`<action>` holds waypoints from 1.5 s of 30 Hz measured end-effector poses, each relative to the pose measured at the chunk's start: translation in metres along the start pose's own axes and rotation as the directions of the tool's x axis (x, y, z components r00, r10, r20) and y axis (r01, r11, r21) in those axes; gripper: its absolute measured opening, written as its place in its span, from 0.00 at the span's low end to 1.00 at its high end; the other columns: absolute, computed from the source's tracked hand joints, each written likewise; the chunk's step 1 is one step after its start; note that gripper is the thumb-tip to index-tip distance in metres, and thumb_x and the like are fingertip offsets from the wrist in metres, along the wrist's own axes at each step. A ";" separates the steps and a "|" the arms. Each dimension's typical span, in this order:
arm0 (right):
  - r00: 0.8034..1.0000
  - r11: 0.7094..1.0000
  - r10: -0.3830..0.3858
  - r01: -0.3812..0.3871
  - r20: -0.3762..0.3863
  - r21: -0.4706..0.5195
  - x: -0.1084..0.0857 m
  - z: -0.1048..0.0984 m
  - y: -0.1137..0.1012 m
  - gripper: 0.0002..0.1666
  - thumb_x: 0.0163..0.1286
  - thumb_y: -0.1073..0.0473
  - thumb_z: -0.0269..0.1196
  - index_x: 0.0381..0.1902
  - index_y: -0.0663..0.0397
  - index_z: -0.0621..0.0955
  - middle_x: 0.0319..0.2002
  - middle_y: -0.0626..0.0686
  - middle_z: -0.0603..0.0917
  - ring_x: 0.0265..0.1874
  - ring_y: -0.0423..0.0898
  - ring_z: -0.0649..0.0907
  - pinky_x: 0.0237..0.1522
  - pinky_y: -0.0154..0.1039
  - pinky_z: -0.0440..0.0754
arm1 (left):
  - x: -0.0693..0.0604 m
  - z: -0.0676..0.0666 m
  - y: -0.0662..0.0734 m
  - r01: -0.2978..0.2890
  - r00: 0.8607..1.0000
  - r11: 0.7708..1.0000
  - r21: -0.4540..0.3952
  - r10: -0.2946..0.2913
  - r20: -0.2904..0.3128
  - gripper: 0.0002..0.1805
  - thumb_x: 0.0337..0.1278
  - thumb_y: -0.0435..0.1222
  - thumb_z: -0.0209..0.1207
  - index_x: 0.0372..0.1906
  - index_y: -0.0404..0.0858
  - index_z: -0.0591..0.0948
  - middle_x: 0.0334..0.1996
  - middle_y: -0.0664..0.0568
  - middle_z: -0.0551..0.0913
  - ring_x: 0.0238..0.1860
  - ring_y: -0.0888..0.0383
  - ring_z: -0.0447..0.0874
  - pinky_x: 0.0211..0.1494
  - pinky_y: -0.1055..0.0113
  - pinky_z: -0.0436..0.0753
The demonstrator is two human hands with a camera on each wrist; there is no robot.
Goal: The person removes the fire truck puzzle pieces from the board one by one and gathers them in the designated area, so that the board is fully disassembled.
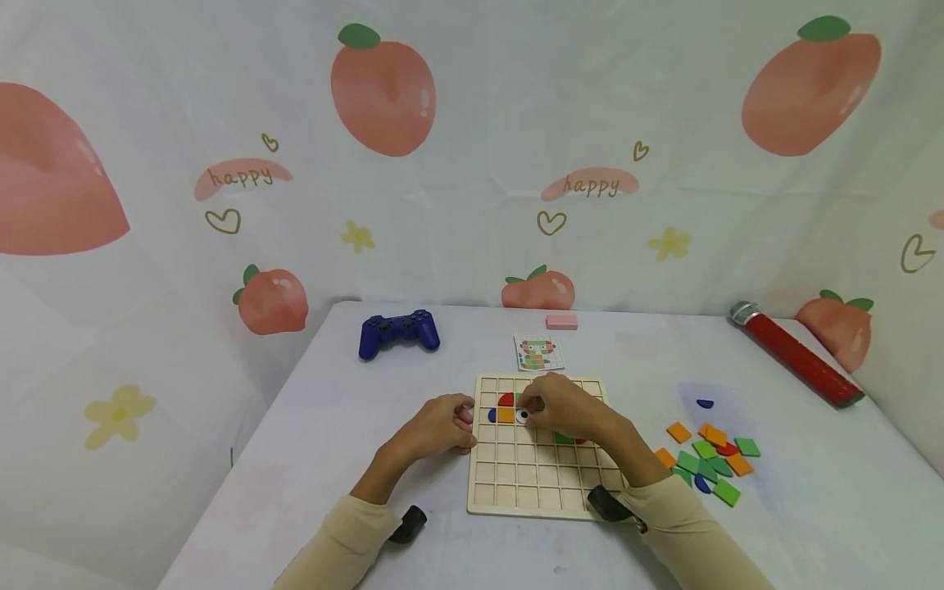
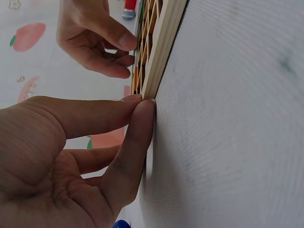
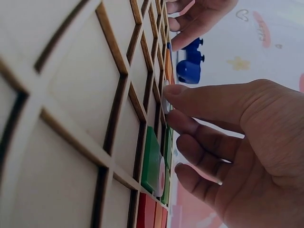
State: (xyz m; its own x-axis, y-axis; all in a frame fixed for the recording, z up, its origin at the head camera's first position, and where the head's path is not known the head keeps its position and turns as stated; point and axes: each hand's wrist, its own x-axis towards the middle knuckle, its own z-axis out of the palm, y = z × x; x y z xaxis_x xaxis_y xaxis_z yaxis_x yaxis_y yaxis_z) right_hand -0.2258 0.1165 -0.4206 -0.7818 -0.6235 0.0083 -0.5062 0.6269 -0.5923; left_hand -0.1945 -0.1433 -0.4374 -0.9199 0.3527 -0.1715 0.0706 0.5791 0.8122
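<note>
The wooden grid board (image 1: 505,496) lies flat on the table. At its left edge my left hand (image 1: 440,426) pinches the frame between thumb and fingers, as the left wrist view shows at the board's corner (image 2: 154,76). Over the upper middle cells is my right hand (image 1: 566,406), thumb and index finger on a white round piece (image 1: 522,415) with a black dot. Left of that piece lie an orange square (image 1: 506,415) and a blue piece (image 1: 492,415), with a red piece (image 1: 506,400) above. Green (image 3: 151,159) and red (image 3: 146,209) pieces sit farther right, partly hidden by my right hand in the head view.
Loose coloured pieces (image 1: 705,467) are scattered right of the board. Behind it lie a pattern card (image 1: 539,353) and a pink block (image 1: 562,322). A blue game controller (image 1: 399,330) is at the back left, a red microphone (image 1: 800,357) at the back right.
</note>
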 end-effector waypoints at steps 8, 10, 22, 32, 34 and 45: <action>1.000 1.000 0.014 -0.015 0.009 0.022 -0.003 -0.003 0.000 0.11 0.68 0.65 0.73 0.48 0.59 0.90 0.42 0.49 0.90 0.42 0.41 0.83 0.49 0.42 0.84 | 0.000 0.000 0.000 0.004 1.000 1.000 -0.002 -0.004 0.002 0.35 0.53 0.26 0.74 0.67 0.24 0.76 0.43 0.48 0.81 0.40 0.59 0.82 0.43 0.66 0.85; 1.000 1.000 0.022 -0.022 0.004 0.012 -0.004 -0.004 0.000 0.11 0.68 0.65 0.72 0.48 0.59 0.90 0.44 0.49 0.90 0.44 0.42 0.84 0.52 0.44 0.85 | 0.000 0.000 0.001 0.004 1.000 1.000 -0.001 -0.004 0.002 0.35 0.53 0.26 0.74 0.67 0.24 0.76 0.43 0.48 0.80 0.40 0.58 0.81 0.42 0.66 0.85; 0.997 0.998 0.052 -0.053 -0.051 -0.024 -0.037 -0.021 0.016 0.15 0.68 0.62 0.73 0.52 0.59 0.88 0.45 0.48 0.87 0.44 0.44 0.82 0.49 0.42 0.84 | 0.000 0.001 0.000 0.007 1.000 1.000 0.008 -0.007 0.001 0.36 0.54 0.26 0.74 0.68 0.24 0.75 0.43 0.48 0.81 0.40 0.58 0.81 0.43 0.66 0.84; 0.979 0.980 0.186 -0.191 -0.086 -0.059 -0.080 -0.039 0.038 0.17 0.68 0.60 0.74 0.53 0.58 0.88 0.43 0.48 0.85 0.45 0.48 0.80 0.49 0.47 0.83 | -0.002 0.000 0.001 -0.003 1.000 1.000 0.010 0.003 -0.003 0.35 0.54 0.27 0.74 0.68 0.24 0.76 0.42 0.47 0.81 0.39 0.58 0.80 0.44 0.67 0.83; 0.970 0.972 0.221 -0.228 -0.097 -0.058 -0.090 -0.042 0.042 0.17 0.68 0.59 0.73 0.53 0.56 0.88 0.43 0.47 0.84 0.45 0.48 0.79 0.49 0.47 0.83 | -0.002 0.000 0.002 -0.001 1.000 1.000 0.007 0.001 -0.004 0.35 0.54 0.27 0.74 0.68 0.24 0.76 0.42 0.47 0.81 0.39 0.58 0.81 0.44 0.67 0.84; 0.945 0.952 0.283 -0.298 -0.167 -0.071 -0.141 -0.063 0.070 0.18 0.67 0.59 0.74 0.52 0.59 0.88 0.43 0.48 0.86 0.44 0.47 0.80 0.42 0.36 0.83 | -0.002 0.000 0.004 0.011 1.000 1.000 0.024 -0.011 -0.013 0.35 0.54 0.27 0.74 0.68 0.24 0.76 0.43 0.48 0.81 0.41 0.57 0.80 0.46 0.64 0.84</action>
State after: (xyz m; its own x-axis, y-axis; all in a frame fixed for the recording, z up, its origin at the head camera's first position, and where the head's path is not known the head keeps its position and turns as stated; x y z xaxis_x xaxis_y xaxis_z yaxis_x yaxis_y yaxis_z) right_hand -0.1739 0.2780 -0.4125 -0.9424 -0.3335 -0.0255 -0.2749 0.8157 -0.5089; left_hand -0.1921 -0.1419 -0.4338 -0.9254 0.3372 -0.1732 0.0696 0.6002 0.7968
